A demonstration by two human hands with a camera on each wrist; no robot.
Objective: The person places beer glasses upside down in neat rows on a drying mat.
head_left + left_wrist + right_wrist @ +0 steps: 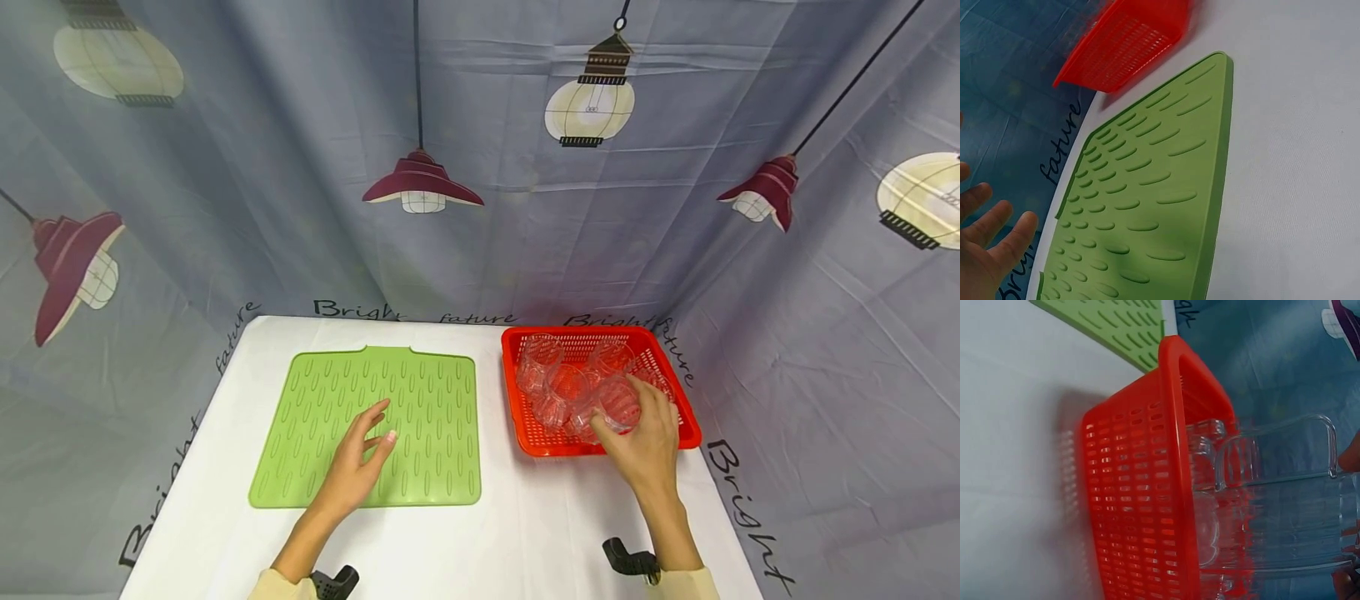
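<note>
A red plastic basket [517, 392] on the right of the white table holds several clear glass mugs [542, 357]. My right hand [637, 425] reaches into its near side and grips one clear mug [618, 402] at the rim. In the right wrist view that mug [1285, 506] with its handle is just above the basket [1141, 487], and a fingertip [1350, 453] shows at the frame's edge. My left hand [372, 433] is open, fingers spread, over the near part of the green ribbed mat [427, 392]. The left wrist view shows the fingers [991, 244] beside the mat [1147, 187], holding nothing.
The white table [525, 517] is bare between mat and basket and along its front edge. A blue cloth backdrop printed with lamps [480, 167] closes in the back and both sides. The basket [1122, 44] stands close to the table's far right corner.
</note>
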